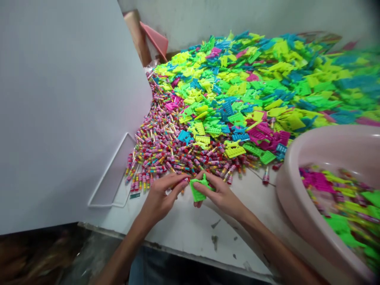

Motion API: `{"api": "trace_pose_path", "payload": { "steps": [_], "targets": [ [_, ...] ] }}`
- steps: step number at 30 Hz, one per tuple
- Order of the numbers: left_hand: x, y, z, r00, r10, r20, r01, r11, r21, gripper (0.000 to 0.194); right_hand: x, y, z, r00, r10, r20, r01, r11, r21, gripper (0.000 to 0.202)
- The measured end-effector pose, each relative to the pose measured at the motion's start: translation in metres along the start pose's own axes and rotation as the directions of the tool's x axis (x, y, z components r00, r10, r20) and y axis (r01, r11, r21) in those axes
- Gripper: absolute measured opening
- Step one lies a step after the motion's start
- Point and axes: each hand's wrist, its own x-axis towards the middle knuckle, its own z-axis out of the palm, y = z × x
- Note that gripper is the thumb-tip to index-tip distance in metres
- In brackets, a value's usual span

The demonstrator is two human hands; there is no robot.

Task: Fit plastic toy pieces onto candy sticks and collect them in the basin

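Note:
My right hand (pixel 218 194) holds a bright green plastic piece (pixel 199 192) with a ridged, comb-like part, its thumb on the front. Close beside it on the left, my left hand (pixel 164 194) pinches the end of a small tube, mostly hidden by the fingers, near the green piece's edge. Just beyond both hands lies a heap of small tubes (pixel 160 148) with pink labels and coloured contents. Behind and to the right, a large pile of green, yellow, blue and pink plastic pieces (pixel 255 87) overlaps the tubes.
A pink basin (pixel 285 190) at the right holds mixed plastic pieces and tubes. A large white panel (pixel 74 99) covers the left side, with a white wire frame (pixel 101 186) near its lower edge. A pink scoop-like object (pixel 156 39) leans at the back. The white table's front edge (pixel 178 251) is below.

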Motion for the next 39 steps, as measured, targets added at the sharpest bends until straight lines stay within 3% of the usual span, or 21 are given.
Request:
{"api": "trace_pose_path", "payload": {
  "steps": [3,8,12,15,18,22,31,39],
  "targets": [
    [-0.002,-0.005,-0.005,0.998,-0.02,0.066,0.021,1.0,-0.021,0.025,0.0,0.006,0.005,1.0,-0.023,-0.01,0.023,1.0,0.009,0.029],
    [-0.012,-0.012,-0.012,0.994,0.008,0.108,-0.007,1.0,-0.01,0.024,-0.002,0.013,0.012,0.991,-0.132,-0.003,0.127,0.963,-0.239,0.025],
    [-0.016,-0.011,-0.011,0.984,0.102,0.149,-0.132,0.969,0.207,0.029,0.001,0.019,0.016,1.0,-0.02,0.003,0.02,0.997,-0.072,0.031],
    [-0.017,-0.005,-0.004,0.972,0.178,0.156,-0.236,0.786,0.572,0.034,0.007,0.021,0.018,0.999,0.013,-0.048,-0.014,1.0,-0.013,0.036],
    [-0.02,0.0,0.007,0.966,0.212,0.147,-0.249,0.614,0.749,0.055,0.008,0.02,0.018,0.989,-0.064,-0.133,0.045,0.989,-0.142,0.036],
    [-0.022,-0.003,0.013,0.951,0.261,0.166,-0.292,0.578,0.762,0.049,0.005,0.019,0.018,0.988,-0.067,-0.141,0.047,0.989,-0.141,0.036],
    [-0.026,-0.014,0.006,0.882,0.422,0.21,-0.429,0.533,0.729,0.037,0.005,0.025,0.027,0.986,-0.063,-0.153,0.049,0.995,-0.091,0.044],
    [-0.046,0.005,0.032,0.84,0.516,0.168,-0.477,0.555,0.682,0.033,-0.033,0.015,0.035,0.958,-0.062,-0.279,0.034,0.994,-0.107,0.041]
  ]
}}
